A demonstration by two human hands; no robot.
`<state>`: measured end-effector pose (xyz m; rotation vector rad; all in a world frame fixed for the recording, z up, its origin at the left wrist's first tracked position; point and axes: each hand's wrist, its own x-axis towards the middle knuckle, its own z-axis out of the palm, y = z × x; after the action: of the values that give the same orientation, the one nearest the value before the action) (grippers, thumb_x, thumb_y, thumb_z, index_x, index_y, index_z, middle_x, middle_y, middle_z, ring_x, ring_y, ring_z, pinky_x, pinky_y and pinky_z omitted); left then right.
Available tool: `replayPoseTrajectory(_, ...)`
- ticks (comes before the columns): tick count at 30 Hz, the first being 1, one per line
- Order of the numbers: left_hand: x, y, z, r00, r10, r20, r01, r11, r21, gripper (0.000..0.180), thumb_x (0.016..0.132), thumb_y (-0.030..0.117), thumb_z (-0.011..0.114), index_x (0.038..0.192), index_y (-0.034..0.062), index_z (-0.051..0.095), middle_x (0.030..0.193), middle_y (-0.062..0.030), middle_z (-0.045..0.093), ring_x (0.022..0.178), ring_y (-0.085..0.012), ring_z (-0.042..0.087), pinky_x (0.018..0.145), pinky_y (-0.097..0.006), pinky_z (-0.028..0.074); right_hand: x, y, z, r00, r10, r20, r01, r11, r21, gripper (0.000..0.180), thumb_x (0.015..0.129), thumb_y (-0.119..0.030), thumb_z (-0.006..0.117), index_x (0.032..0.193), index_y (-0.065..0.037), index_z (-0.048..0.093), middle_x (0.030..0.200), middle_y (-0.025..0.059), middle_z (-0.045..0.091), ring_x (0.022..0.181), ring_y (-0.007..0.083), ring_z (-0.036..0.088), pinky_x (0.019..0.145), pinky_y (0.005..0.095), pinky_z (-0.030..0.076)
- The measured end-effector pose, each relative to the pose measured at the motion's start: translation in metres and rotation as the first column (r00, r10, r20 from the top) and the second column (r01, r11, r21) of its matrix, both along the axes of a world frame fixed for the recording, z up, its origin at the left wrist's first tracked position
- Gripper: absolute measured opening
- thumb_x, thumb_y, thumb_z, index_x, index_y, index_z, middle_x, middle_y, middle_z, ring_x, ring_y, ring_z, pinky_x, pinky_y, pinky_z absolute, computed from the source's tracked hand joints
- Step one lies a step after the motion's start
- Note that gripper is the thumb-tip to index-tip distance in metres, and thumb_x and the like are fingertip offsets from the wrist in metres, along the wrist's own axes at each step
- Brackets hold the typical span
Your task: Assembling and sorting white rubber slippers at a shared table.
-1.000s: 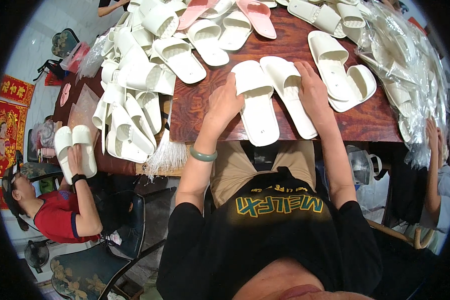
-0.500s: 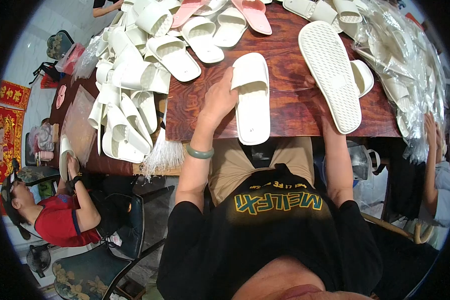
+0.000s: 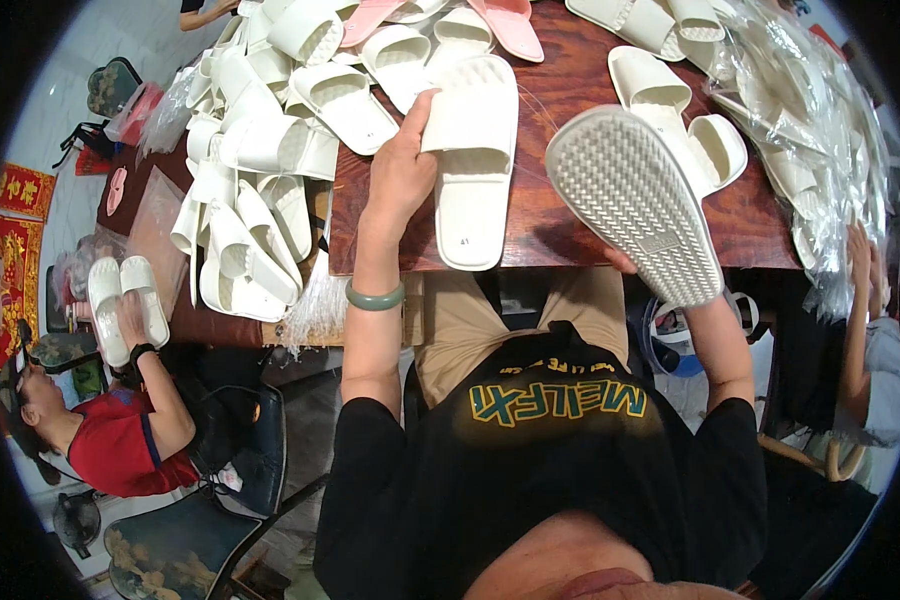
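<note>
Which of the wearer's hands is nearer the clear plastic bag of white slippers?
Right. The right hand, mostly hidden behind a white slipper's textured sole, is left of the bag; the left hand is farther left.

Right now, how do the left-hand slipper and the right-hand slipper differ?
The left-hand slipper shows its upper side; the right-hand slipper shows its patterned underside. The left-hand slipper runs nearly straight up the picture; the right-hand slipper slants, upper end leftward. Both look off-white.
</note>
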<state>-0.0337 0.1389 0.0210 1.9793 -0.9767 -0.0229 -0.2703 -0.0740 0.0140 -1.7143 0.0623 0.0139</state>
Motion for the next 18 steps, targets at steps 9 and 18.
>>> replayPoseTrajectory(9, -0.024, -0.025, -0.010, 0.972, -0.069, 0.226, 0.094, 0.991, -0.101, 0.063, 0.075, -0.004, 0.039, 0.134, 0.0161, 0.033, 0.109, -0.0216, 0.058, 0.095, -0.0428, 0.056, 0.076, -0.046, 0.046, 0.003, 0.040, 0.061, 0.975, 0.211, -0.070, -0.162, 0.891, 0.425, 0.048, 0.082, -0.007, 0.062, 0.123, -0.001, 0.040, 0.111, 0.0069, 0.057, 0.105, 0.0124, 0.053, 0.092, 0.0269, 0.041)
replayPoseTrajectory(18, -0.015, -0.008, -0.015, 0.984, 0.109, 0.144, -0.107, 0.994, -0.022, 0.066, 0.070, 0.001, 0.041, 0.134, 0.0132, 0.032, 0.097, -0.0249, 0.060, 0.085, -0.0451, 0.057, 0.073, -0.050, 0.043, 0.022, 0.024, 0.002, 0.975, 0.086, 0.206, -0.186, -0.196, 0.963, 0.057, 0.092, -0.028, 0.049, 0.133, 0.006, 0.031, 0.107, 0.0195, 0.048, 0.095, 0.0281, 0.054, 0.077, 0.0350, 0.054)
